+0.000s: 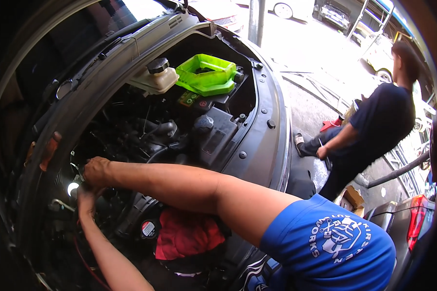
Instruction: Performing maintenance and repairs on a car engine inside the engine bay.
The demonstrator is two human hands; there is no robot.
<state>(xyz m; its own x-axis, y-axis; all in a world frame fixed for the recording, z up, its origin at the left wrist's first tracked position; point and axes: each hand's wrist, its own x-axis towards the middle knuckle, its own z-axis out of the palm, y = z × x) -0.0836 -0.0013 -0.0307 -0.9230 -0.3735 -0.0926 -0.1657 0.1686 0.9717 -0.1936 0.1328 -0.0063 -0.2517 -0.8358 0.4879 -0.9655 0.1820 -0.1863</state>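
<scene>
I lean over an open car engine bay (145,131). My right hand (96,172) reaches deep to the left side of the bay, its fingers curled down among dark engine parts; what it grips is hidden. My left hand (86,200) lies just below it, next to a small bright work light (73,187), its fingers also out of sight behind hoses. A red rag (184,235) rests on the engine under my right forearm.
A bright green tray (206,73) sits on the battery at the back. A white fluid reservoir with a black cap (155,77) stands beside it. Another person in dark clothes (374,131) stands right of the car. A cardboard box (353,199) lies on the ground.
</scene>
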